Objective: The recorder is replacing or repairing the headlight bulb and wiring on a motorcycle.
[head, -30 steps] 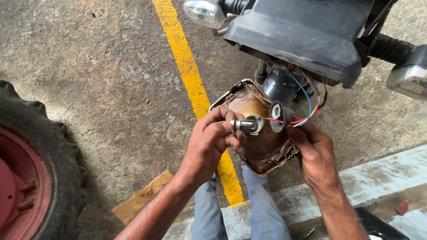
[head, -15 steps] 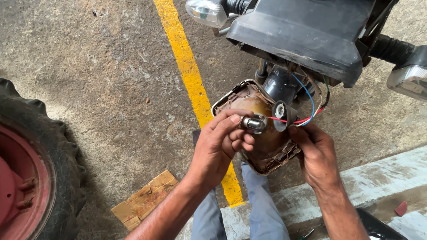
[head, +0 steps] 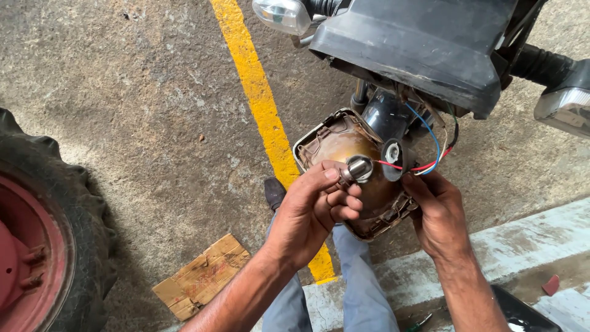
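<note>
Two hands are at work, the left hand [head: 313, 212] and the right hand [head: 437, 216], on one rusty headlamp shell [head: 344, 147] with one bulb [head: 356, 168]. Three wires, I think — red, blue, white [head: 430, 161]. Two turn signals, one [head: 281, 15] each side [head: 564, 107], one tyre [head: 43, 227], one wooden block [head: 201, 276].

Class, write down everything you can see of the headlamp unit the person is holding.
The headlamp unit is a roughly rectangular reflector shell, seen from the back: rusty brown metal with a pale, worn rim. It hangs tilted below the black motorcycle fairing. The right hand supports its lower right edge; the left hand holds a small silvery bulb at its centre. Red, blue and white wires run to a round socket beside it.
</note>
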